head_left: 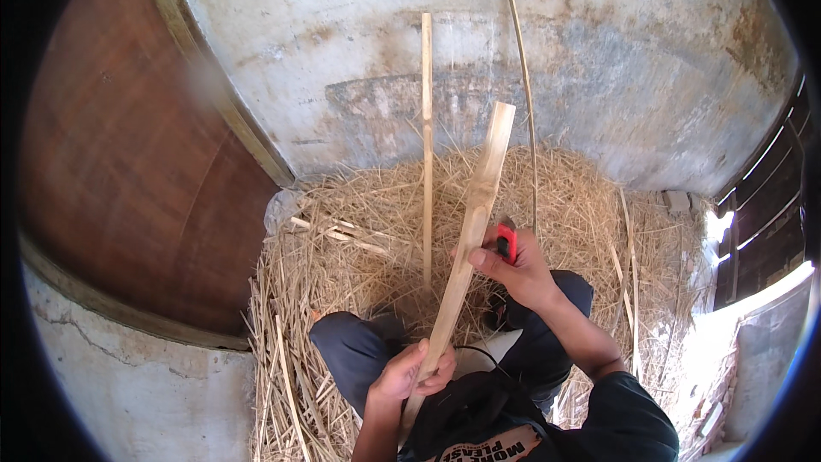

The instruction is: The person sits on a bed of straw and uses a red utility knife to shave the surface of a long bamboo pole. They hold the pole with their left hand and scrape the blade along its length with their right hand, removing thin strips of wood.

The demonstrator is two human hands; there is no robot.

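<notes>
Above the knees [349, 351], left hand [413, 374] grips a wooden strip [458, 278]; right hand [520, 269] clasps a half-hidden red tool [507, 244]

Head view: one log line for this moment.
left hand: grips wooden strip low | right hand: on strip, higher, with red-black tool | straw: around

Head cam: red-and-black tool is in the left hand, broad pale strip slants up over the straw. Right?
One miss: the red-and-black tool is in the right hand, not the left hand, as the head view shows. The rest stands: the broad pale strip slants up over the straw.
</notes>
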